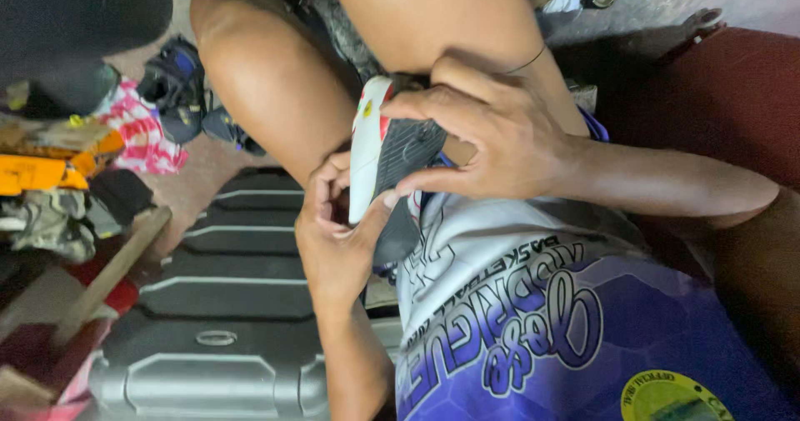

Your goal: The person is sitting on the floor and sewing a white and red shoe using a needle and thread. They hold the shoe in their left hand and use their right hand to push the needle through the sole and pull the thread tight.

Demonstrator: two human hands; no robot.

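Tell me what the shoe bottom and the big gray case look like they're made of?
The shoe, gripped by the left hand and right hand, shows a dark sole with fine ridges and a dull finish, probably rubber. Its white rim looks smooth and slightly shiny, perhaps rubber or plastic. The gray case looks like hard moulded plastic: stiff raised ribs with a soft sheen.

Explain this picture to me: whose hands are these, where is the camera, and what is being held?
No machine here: a person wears a camera on the head, looking down at their own lap. Both hands grip a shoe with a white edge and dark ribbed sole, held between the bare knees. The left hand pinches its lower end; the right hand wraps over the sole. Below lies a grey hard case, ribbed, beside a wooden stick. Cloths and other shoes lie further off. The person wears a blue and white jersey.
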